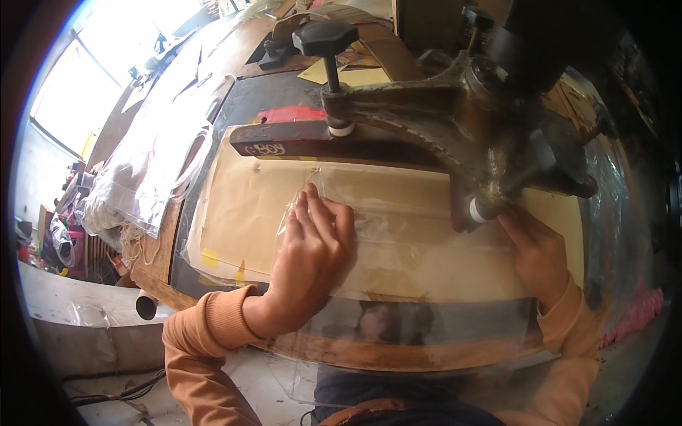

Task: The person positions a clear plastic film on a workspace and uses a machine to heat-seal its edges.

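Observation:
A clear plastic sheet [419, 330] stretches between my hands and hangs over the table's near edge, catching reflections. My left hand [312, 248] is closed in a pinch on its left edge, fingers pressed together above the cream paper. To the right, my right hand [540, 259] is closed at the sheet's right side; its fingertips are partly hidden beside a white roller-like foot [483, 210] of the machine. Beneath the sheet lies cream paper [241, 206] with yellow tape bits. A dark metal bar [305, 139] crosses above the paper's far part.
The heavy metal machine arm [412, 99] with a black knob [325, 37] overhangs the table. Bundled white plastic [135, 163] lies at left, near a tube end [146, 306]. Pink material [632, 312] is at right. The wooden table edge [398, 357] runs before me.

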`<state>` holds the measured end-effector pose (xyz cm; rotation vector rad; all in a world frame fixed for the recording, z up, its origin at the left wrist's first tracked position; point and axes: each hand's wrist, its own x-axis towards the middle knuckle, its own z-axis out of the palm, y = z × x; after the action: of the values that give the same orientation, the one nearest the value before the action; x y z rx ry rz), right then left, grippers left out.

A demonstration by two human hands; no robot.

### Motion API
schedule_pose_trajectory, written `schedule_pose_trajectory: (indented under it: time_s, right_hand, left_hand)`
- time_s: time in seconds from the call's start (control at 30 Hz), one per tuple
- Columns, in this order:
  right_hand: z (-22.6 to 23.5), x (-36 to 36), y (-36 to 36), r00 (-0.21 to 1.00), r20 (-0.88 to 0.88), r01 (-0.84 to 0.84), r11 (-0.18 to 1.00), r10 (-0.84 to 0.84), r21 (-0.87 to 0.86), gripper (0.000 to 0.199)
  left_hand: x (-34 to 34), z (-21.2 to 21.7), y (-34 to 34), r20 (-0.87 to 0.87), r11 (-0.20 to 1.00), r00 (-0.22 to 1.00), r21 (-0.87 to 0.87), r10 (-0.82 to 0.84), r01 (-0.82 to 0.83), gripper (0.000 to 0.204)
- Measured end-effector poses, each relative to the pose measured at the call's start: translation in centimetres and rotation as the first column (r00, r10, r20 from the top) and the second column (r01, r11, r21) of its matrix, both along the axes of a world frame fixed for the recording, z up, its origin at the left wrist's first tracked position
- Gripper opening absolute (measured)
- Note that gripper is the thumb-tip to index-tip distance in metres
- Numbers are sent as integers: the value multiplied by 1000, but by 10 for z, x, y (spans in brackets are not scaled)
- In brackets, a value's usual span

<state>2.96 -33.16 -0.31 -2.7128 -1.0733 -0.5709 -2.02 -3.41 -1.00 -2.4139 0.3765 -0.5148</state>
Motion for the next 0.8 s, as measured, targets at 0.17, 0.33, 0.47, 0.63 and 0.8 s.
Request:
schedule_pose_trajectory:
  time_s: [0.17,0.33,0.47,0.63,0.8]
  right_hand:
    - [0,-1,0,1000,-5,-11,1000,11,-10,38]
    - [-3,-2,0,1000,6,-13,999,13,-30,38]
    - [-8,-1,-2,1000,22,-11,1000,11,-20,38]
    - [-8,0,-1,999,35,-23,1000,24,-18,39]
    - [-8,-2,-2,1000,24,-10,1000,10,-26,40]
  left_hand:
    - [0,1,2,8,999,999,29,-34,34,18]
    - [-1,-3,2,-4,1000,1000,16,-17,17,18]
    - [0,-2,0,-29,1000,999,14,-17,17,20]
    - [-1,-3,-1,-7,996,999,76,39,-38,16]
    - [-1,-5,-4,2,994,998,90,61,-60,15]
